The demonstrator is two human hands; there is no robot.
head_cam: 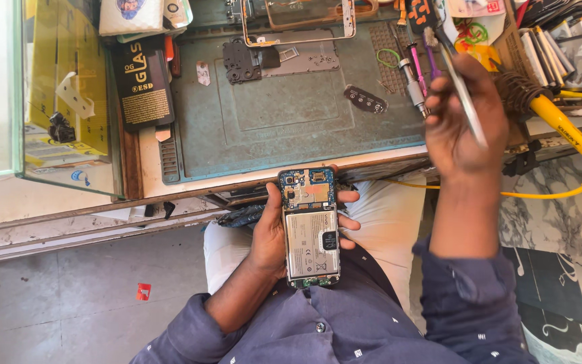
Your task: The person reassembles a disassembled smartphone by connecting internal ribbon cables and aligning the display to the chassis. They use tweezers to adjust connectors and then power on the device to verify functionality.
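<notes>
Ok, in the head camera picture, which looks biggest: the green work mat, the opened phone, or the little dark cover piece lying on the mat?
1. Green work mat, by far the biggest.
2. Opened phone in the left hand; it is nearer the camera, so it looks bigger than it really is.
3. Little dark cover piece, the smallest.

Bright, even daylight, soft shadows only. Glass case (pixel 69 94) in the upper left of the frame shows glare and reflections. Right hand (pixel 463 114) in the upper right is motion-blurred; centre is sharp. Slight wide-angle bending at the edges.
</notes>
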